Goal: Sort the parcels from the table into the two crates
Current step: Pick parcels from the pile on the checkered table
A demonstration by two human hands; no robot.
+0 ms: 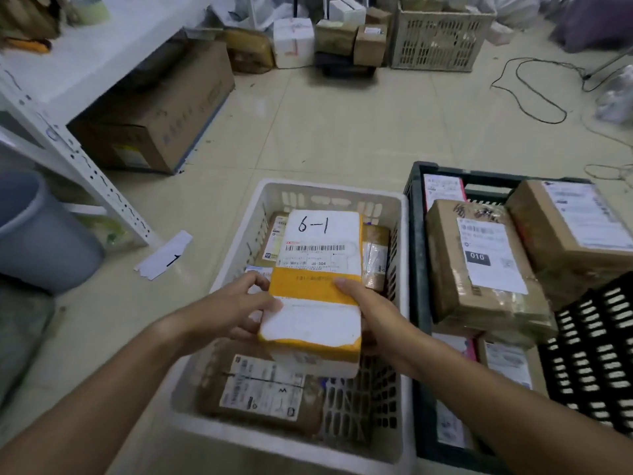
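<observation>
A white foam parcel with yellow tape bands and "6-1" written on top is held over the white crate. My left hand grips its left side, thumb on top. My right hand grips its right side. Under it in the white crate lie several cardboard parcels, one with a white label near the front. The dark green crate to the right holds brown boxes, among them one labelled "010".
The white table stands at the left with a big cardboard box under it. A grey bin sits at the left edge. A paper slip lies on the floor. A black crate leans at right. Boxes, a beige crate and cables lie beyond.
</observation>
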